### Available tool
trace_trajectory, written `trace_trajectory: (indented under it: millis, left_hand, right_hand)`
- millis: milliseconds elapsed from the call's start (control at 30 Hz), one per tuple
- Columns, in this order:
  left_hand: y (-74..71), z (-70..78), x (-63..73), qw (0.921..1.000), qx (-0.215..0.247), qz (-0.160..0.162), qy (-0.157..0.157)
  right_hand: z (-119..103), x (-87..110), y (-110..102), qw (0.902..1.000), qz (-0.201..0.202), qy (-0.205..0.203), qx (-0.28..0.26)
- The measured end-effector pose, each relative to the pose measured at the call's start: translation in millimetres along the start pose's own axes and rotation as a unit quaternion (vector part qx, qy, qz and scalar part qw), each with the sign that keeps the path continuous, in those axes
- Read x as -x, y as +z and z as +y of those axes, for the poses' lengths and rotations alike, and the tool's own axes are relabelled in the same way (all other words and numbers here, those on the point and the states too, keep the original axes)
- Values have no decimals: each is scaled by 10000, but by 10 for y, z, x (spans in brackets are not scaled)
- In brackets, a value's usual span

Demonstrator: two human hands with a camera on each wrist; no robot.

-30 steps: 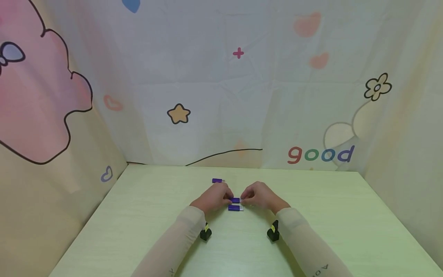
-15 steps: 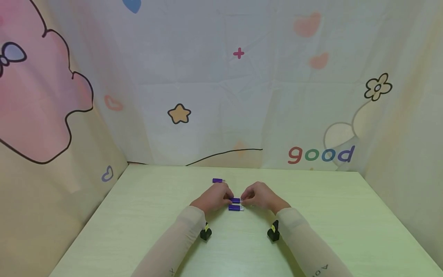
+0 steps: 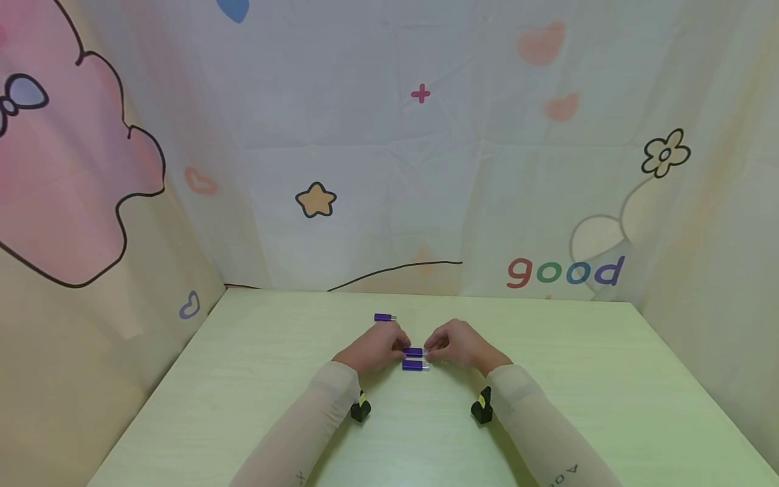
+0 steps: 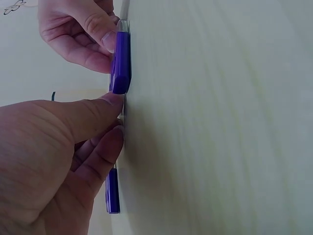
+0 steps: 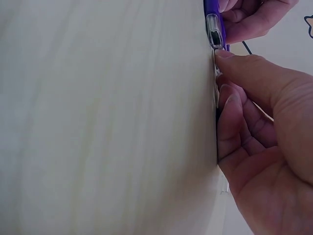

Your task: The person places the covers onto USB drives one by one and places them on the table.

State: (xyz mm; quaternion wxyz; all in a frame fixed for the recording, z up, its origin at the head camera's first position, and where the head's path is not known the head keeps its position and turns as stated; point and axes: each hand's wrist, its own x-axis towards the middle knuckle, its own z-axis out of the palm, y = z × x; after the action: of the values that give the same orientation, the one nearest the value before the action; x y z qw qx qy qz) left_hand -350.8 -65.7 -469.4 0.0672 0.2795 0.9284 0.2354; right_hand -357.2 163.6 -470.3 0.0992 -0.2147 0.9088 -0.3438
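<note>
Two purple USB flash drives with clear caps lie parallel on the table, the nearer drive [image 3: 412, 366] just in front of the middle drive [image 3: 412, 352]. My left hand [image 3: 379, 346] is at the left end of the middle drive; in the left wrist view its thumb and index fingertips stand apart with no purple between them. My right hand [image 3: 462, 346] pinches the clear cap [image 3: 425, 352] at that drive's right end, partly hidden by the fingers. A third purple drive [image 3: 383, 317] with a bare metal plug lies beyond the left hand.
The drives lie on a pale wooden table [image 3: 548, 379] backed by a printed cloth [image 3: 377, 122]. A small clear piece [image 5: 225, 188] shows behind the right hand in the right wrist view. A black wrist camera [image 3: 361, 409] sits under each cuff.
The left fingertips have eased slightly left off the middle drive, baring more of its purple end. The right fingertips have shifted a little right along the clear cap. The drives stay in place.
</note>
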Motion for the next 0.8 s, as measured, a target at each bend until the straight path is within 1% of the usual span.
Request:
trace_trajectory:
  millis: [100, 267, 400, 533, 667, 800]
  left_hand:
    - [-17, 13, 17, 10000, 13, -36, -14]
    - [-29, 2, 22, 9999, -94, -56, 77]
    - [-32, -54, 23, 9994, -121, -5, 312]
    - [-50, -113, 39, 9977, -171, 148, 637]
    - [-95, -125, 70, 9958, -168, 315, 848]
    - [-143, -140, 96, 9953, -362, 412, 796]
  right_hand:
    - [-3, 5, -4, 10000, 5, 40, -31]
    - [-10, 30, -11, 10000, -3, 59, -53]
    - [-10, 51, -21, 9999, -9, 35, -95]
    - [-16, 61, -27, 9999, 19, -63, -157]
    - [-17, 71, -27, 9998, 153, -105, -115]
    - [-22, 85, -63, 9990, 431, -28, 72]
